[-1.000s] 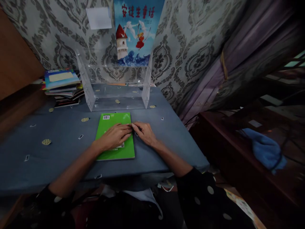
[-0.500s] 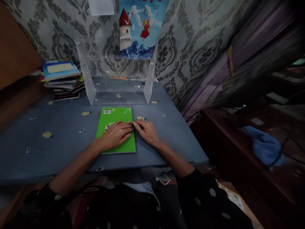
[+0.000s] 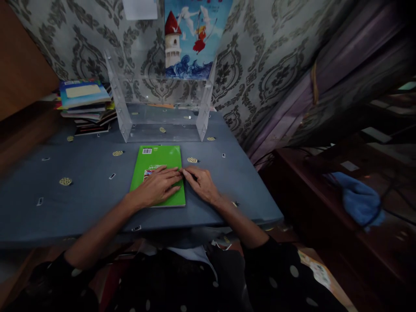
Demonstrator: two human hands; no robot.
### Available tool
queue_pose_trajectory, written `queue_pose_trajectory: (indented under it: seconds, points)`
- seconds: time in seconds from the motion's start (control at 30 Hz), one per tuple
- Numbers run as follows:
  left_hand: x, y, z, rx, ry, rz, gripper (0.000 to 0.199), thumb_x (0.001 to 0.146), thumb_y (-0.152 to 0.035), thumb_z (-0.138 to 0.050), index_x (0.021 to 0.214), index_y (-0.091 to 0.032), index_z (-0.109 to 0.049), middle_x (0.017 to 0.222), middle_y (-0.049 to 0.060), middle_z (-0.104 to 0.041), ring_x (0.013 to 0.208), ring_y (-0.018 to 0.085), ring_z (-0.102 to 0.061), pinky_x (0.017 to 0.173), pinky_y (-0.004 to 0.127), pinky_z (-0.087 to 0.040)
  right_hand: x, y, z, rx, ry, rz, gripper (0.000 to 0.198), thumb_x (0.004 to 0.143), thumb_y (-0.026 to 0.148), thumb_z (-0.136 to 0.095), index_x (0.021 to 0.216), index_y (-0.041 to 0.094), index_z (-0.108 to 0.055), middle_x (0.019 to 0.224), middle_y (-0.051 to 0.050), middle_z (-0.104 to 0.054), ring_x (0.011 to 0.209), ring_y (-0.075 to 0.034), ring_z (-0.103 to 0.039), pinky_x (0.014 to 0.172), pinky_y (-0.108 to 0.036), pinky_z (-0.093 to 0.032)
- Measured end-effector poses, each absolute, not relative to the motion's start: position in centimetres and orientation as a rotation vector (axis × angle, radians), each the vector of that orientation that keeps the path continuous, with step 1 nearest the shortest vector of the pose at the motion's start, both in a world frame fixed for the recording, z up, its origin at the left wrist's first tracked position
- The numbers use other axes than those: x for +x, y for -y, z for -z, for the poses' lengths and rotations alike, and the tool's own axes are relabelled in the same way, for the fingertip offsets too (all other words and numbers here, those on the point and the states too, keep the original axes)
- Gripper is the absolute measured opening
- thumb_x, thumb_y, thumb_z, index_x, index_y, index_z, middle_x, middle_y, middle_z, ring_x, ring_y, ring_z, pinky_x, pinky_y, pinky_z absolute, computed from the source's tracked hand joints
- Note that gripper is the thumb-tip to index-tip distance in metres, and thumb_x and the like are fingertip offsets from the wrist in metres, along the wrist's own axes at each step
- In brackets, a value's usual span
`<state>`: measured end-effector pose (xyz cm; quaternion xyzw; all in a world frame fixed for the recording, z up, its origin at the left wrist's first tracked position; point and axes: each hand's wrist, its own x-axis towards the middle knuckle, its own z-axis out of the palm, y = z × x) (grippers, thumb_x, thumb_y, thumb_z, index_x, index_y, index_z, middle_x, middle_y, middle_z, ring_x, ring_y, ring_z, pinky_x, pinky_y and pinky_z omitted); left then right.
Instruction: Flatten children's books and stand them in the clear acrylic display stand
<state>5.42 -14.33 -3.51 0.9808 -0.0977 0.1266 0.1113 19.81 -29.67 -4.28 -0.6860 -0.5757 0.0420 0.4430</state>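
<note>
A green book lies flat in front of me, its barcode at the far left corner. My left hand rests palm down across the cover, fingers stretched toward the book's right edge and covering part of the small picture printed there. At that right edge, my right hand has its fingers bent and its thumb and fingertips pinched together on the border of the book. The fingertips of both hands nearly meet. How much of the edge sits in the pinch is too small to make out.
A clear acrylic stand is just beyond the book, against the patterned wall. Books are stacked at the back left. A castle poster hangs above. Right of the table, a blue cloth lies on a dark red cabinet with cables.
My right hand has slid very slightly toward me along the book's edge. My left hand stays flat on the cover, and the view has shifted a little.
</note>
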Motion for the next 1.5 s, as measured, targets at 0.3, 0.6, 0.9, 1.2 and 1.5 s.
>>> queue_pose_trajectory:
  seconds: [0.3, 0.6, 0.9, 1.2, 1.5]
  points:
    - [4.1, 15.1, 3.2, 2.903, 0.281, -0.330, 0.042, 0.104, -0.033, -0.041, 0.144, -0.024, -0.050, 0.146, 0.009, -0.056, 0.142, 0.022, -0.044, 0.118, 0.050, -0.031, 19.2, 30.5, 4.4, -1.671, 1.462, -0.115, 0.034, 0.104, 0.037, -0.042, 0.104, 0.019, -0.071, 0.101, -0.009, -0.074, 0.097, -0.021, -0.067, 0.091, -0.036, -0.052]
    - [2.1, 16.7, 2.6, 2.878, 0.290, -0.250, 0.040, 0.106, -0.034, -0.036, 0.140, -0.023, -0.053, 0.147, 0.007, -0.055, 0.144, 0.022, -0.041, 0.120, 0.051, -0.026, 17.6, 32.4, 4.1, -1.656, 1.475, -0.157, 0.034, 0.104, 0.035, -0.041, 0.096, 0.020, -0.071, 0.093, -0.007, -0.074, 0.090, -0.019, -0.067, 0.087, -0.036, -0.053]
    - [0.4, 18.5, 2.6, 2.892, 0.294, -0.278, 0.038, 0.105, -0.030, -0.040, 0.138, -0.023, -0.055, 0.145, 0.006, -0.057, 0.143, 0.023, -0.043, 0.120, 0.053, -0.027, 16.1, 34.2, 4.0, -1.655, 1.502, -0.145, 0.029, 0.103, 0.028, -0.043, 0.097, 0.020, -0.070, 0.094, -0.008, -0.075, 0.090, -0.019, -0.067, 0.084, -0.037, -0.055]
    - [-1.1, 21.0, 3.1, 2.965, 0.231, -0.448, 0.038, 0.105, -0.023, -0.038, 0.138, -0.018, -0.055, 0.139, 0.011, -0.062, 0.141, 0.024, -0.045, 0.122, 0.058, -0.019, 14.5, 35.6, 3.9, -1.656, 1.543, -0.070, 0.026, 0.100, 0.020, -0.048, 0.112, 0.020, -0.071, 0.104, -0.009, -0.076, 0.107, -0.023, -0.065, 0.092, -0.043, -0.054]
    - [-2.9, 22.4, 3.5, 2.912, 0.018, -0.623, 0.032, 0.101, -0.017, -0.044, 0.128, -0.019, -0.062, 0.127, 0.009, -0.069, 0.136, 0.026, -0.051, 0.119, 0.063, -0.024, 13.4, 34.4, 3.4, -1.602, 1.711, -0.005, 0.028, 0.098, 0.017, -0.050, 0.118, 0.022, -0.069, 0.103, -0.009, -0.076, 0.114, -0.025, -0.064, 0.099, -0.052, -0.050]
